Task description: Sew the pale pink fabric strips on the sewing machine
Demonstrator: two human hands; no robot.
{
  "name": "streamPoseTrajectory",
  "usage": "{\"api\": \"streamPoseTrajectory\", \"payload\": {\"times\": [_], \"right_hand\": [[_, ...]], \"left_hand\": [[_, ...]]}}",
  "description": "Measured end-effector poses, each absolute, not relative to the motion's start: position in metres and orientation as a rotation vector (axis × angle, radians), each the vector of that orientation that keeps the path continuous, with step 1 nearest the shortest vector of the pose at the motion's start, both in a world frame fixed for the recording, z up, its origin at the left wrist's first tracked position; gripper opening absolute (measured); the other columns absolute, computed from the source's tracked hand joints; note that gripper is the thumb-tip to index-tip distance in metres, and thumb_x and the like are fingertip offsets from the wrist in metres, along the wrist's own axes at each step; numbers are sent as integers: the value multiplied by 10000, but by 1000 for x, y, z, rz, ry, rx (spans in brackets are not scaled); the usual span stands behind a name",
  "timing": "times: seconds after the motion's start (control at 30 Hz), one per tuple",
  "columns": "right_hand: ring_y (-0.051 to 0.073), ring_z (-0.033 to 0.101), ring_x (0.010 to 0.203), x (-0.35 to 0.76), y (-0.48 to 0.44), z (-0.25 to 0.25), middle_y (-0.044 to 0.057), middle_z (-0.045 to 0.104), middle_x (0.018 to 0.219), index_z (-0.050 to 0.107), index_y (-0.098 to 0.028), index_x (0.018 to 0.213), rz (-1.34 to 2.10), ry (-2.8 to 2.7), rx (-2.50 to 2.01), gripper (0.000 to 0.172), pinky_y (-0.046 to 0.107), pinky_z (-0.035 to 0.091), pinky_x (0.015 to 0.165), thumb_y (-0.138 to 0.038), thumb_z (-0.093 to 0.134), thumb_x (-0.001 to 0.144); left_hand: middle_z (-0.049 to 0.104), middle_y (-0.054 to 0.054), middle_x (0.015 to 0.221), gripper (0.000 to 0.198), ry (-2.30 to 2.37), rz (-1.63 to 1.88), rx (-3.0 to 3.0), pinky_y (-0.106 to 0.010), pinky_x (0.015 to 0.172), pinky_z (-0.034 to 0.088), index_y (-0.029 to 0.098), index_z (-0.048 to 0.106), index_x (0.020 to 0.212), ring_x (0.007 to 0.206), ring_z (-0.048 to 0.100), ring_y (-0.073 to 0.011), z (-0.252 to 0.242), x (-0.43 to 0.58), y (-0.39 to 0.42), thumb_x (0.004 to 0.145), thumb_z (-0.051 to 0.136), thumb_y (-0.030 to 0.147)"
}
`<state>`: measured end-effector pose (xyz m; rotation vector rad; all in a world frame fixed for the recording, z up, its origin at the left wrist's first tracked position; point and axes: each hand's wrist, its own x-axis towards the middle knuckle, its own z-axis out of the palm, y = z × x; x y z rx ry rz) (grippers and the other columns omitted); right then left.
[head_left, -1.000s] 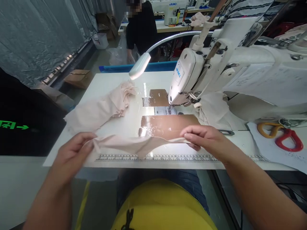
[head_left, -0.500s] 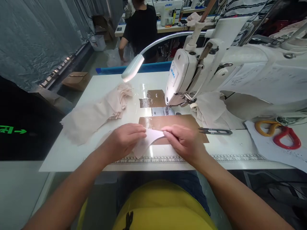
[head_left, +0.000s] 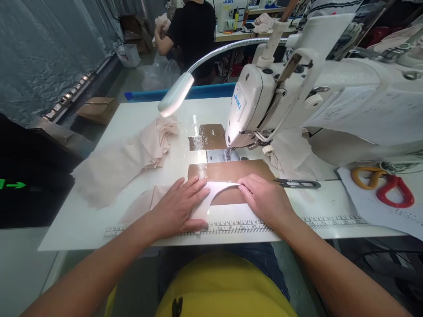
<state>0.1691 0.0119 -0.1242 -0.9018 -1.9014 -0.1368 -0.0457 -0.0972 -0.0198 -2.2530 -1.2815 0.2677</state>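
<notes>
A curved white fabric piece (head_left: 211,193) lies across the brown taped strip (head_left: 231,169) at the front of the sewing machine (head_left: 251,105). My left hand (head_left: 183,204) rests flat on the piece's left part, fingers spread. The piece's thin right tip is pinched between the thumb and fingers of my right hand (head_left: 264,196). Beside my left wrist lies a pale pink cloth (head_left: 140,206), partly under the forearm. Thread snips (head_left: 299,184) lie just right of my right hand. A printed ruler (head_left: 231,227) runs along the table's front edge.
Crumpled pale pink fabric (head_left: 128,163) lies at the left, with more fabric (head_left: 294,152) behind the needle area. A lamp (head_left: 176,94) hangs over the table. Red-handled scissors (head_left: 395,191) rest on paper at the right. A person in black (head_left: 194,39) sits beyond.
My left hand has gone from pinching the white piece to lying flat on it. My right hand has moved slightly right with the tip. The person beyond has raised an arm holding pale cloth.
</notes>
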Motion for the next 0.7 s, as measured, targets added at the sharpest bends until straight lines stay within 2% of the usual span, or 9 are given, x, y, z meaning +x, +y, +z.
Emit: {"api": "streamPoseTrajectory", "payload": {"times": [0.17,0.33,0.43,0.53,0.7], "right_hand": [[162,616,770,169,23,-104,61,698,951,675,-177,949,-306,-1886,-718,270,264,423,597,-131,411,921],[225,621,958,162,14,-86,108,684,1085,663,-129,1061,-273,-1889,-564,277,353,512,787,-126,438,900],[213,599,1066,143,-6,-80,114,677,1118,642,-120,1122,-186,-1855,-389,310,370,490,927,-194,405,937],[254,592,1063,122,-20,-79,152,633,1186,608,-108,1190,-114,-2031,-481,361,407,504,892,-283,429,931],[381,375,1318,115,-13,-93,222,451,1404,550,-118,1299,-119,-2082,-875,529,544,328,1047,-457,471,901]], "left_hand": [[274,-97,1532,691,-1384,236,-2059,-547,1115,211,174,307,1456,1413,211,-339,-27,-43,-102,918,362,605],[260,-136,1529,696,-1419,204,-1920,-589,1081,252,104,350,1431,1394,236,-381,-34,-40,-103,920,378,576],[276,-166,1516,696,-1413,204,-1895,-587,1083,258,68,364,1417,1399,236,-373,-37,-35,-102,922,387,556],[299,-155,1509,665,-1431,193,-1861,-570,1089,265,76,369,1417,1406,236,-348,-39,-31,-102,938,352,536],[259,-127,1527,700,-1448,208,-1855,-556,1104,256,96,334,1440,1414,228,-327,-41,-34,-102,940,284,584]]}}
